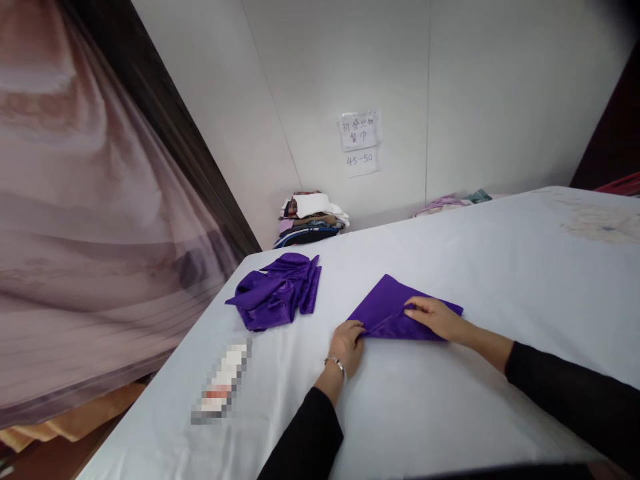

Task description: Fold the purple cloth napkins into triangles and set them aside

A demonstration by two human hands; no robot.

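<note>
A purple cloth napkin, folded into a triangle-like shape, lies on the white-covered table. My left hand, with a bracelet at the wrist, pinches the napkin's left corner. Over its middle right part, my right hand grips a folded edge between thumb and fingers. A diagonal fold line runs between the two hands. Farther left, a crumpled heap of purple cloths rests on the same table, apart from both hands.
A pixelated, blurred oblong object lies at the table's left. Behind the far edge stands a stack of folded clothes, with more cloth to its right. Paper signs hang on the wall. A pinkish curtain borders the left side.
</note>
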